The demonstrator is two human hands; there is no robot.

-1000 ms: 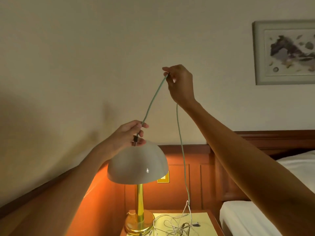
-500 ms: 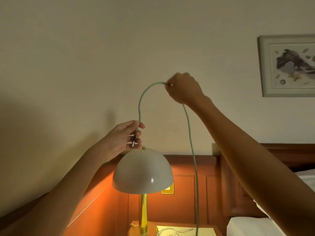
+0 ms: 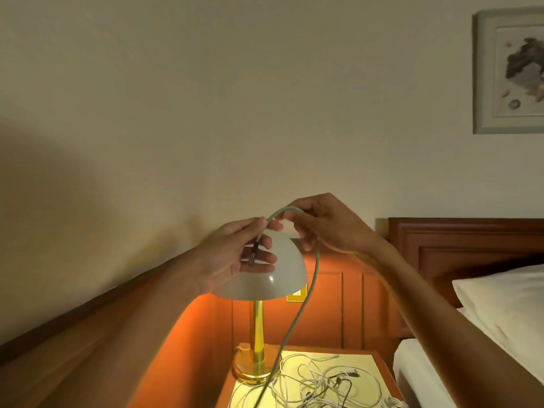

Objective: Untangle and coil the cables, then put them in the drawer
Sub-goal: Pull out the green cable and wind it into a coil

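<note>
A green cable [image 3: 297, 316] runs from my hands down to the nightstand. My left hand [image 3: 235, 254] holds its dark plug end between thumb and fingers, in front of the lamp shade. Just to the right, my right hand [image 3: 323, 222] pinches the same cable where it arches over, a short loop spanning the two hands. Below, a tangle of white and dark cables [image 3: 323, 384] lies on the nightstand top [image 3: 374, 366]. No drawer is in view.
A lit lamp with a white dome shade [image 3: 282, 275] and brass stem stands at the nightstand's back left. A bed with white pillow [image 3: 506, 307] and wooden headboard is on the right. A framed picture [image 3: 509, 72] hangs on the wall.
My right hand has come down and left from high up to beside my left hand, shortening the cable arch between them. The view tilted down, showing the tangle on the nightstand.
</note>
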